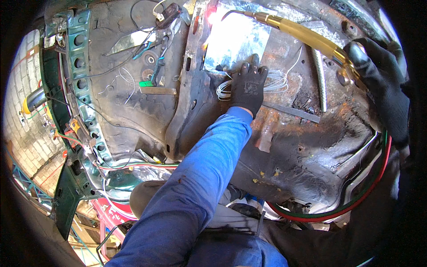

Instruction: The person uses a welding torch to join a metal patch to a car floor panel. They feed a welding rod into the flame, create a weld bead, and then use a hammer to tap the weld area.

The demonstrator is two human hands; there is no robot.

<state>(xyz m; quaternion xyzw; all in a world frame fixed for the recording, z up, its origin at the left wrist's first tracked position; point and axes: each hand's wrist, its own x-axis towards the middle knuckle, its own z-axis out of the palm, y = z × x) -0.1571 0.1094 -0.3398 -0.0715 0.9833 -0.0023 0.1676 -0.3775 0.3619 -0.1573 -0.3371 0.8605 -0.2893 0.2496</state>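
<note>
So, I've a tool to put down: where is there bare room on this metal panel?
Bare patches: just below the flat bar, left of the raised ridge; and the dark metal below the grey strip, though uneven. Crowded: above the bar, with hand tools and discs; around the left hand, with metal sheet and wire coil; near the lit torch.

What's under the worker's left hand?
Loops of silvery wire show on both sides of the left hand, which overlaps the lower edge of the bright metal sheet. Whatever lies directly beneath the hand is covered.
</note>
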